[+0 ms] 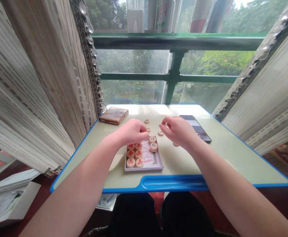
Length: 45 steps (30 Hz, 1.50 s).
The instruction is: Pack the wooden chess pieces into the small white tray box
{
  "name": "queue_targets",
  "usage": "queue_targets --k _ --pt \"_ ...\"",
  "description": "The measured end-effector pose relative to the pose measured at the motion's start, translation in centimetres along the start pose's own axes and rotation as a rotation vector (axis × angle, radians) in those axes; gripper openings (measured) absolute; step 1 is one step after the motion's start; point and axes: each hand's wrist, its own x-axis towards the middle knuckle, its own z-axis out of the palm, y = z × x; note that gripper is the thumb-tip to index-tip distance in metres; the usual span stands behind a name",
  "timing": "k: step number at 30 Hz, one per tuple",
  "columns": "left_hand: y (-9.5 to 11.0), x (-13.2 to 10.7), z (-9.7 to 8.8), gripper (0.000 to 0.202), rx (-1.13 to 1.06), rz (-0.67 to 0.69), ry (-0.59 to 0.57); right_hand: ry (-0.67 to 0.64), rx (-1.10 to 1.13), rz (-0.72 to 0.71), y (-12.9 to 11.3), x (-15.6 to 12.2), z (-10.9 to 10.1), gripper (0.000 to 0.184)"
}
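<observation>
A shallow white box holds round wooden Chinese chess pieces. Red-marked pieces fill two columns on its left, and black-marked pieces lie at its upper right. My left hand hovers over the box's far left part, fingers curled; whatever they hold is hidden. Just past its fingertips are loose pieces. My right hand is beyond the box to the right, its bent fingers closed around a Chinese chess piece that is mostly covered. Another loose piece lies by its thumb.
A flat brown box lid lies at the table's far left corner. A phone rests right of my right hand. The pale table has a blue edge. Curtains hang on both sides, before a green-railed window.
</observation>
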Motion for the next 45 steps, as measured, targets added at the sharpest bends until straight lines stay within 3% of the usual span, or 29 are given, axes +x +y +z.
queue_targets --k 3,5,9,14,19,25,29,31,37,41,45 --pt "-0.4 0.6 0.3 0.029 0.065 -0.007 0.265 0.09 0.007 0.064 0.8 0.4 1.0 0.028" --pt "-0.6 0.8 0.5 0.046 0.04 0.0 0.422 0.115 0.014 0.086 1.3 0.6 1.6 0.033" --pt "-1.3 1.2 1.0 0.065 -0.147 0.031 0.534 0.128 0.102 0.133 2.3 1.0 1.7 0.033" --pt "-2.3 1.8 1.3 0.065 -0.297 0.007 0.477 0.183 0.149 0.147 2.6 1.3 1.9 0.034" --pt "-2.2 2.0 1.4 0.089 -0.654 -0.069 0.304 0.033 0.154 0.051 2.3 1.1 2.8 0.033" --pt "-1.5 1.6 0.9 0.097 -0.867 0.053 0.227 0.114 0.184 0.137 3.1 1.5 3.2 0.034" --pt "-1.6 1.4 0.7 0.103 -0.96 0.083 0.202 0.051 0.243 0.038 2.7 1.6 3.8 0.031" --pt "-1.8 1.4 0.7 0.103 -0.972 0.075 0.197 0.008 0.254 0.032 2.4 1.6 4.0 0.033" --pt "-2.8 1.8 0.9 0.102 -0.895 0.005 0.175 0.048 0.254 0.222 3.1 1.8 3.8 0.041" --pt "-4.1 2.7 1.3 0.102 -0.786 -0.022 0.159 -0.045 0.202 0.18 3.5 1.8 3.8 0.034" --pt "-5.8 3.9 2.2 0.097 -0.64 -0.163 0.195 -0.145 0.205 0.099 3.0 1.5 4.0 0.037"
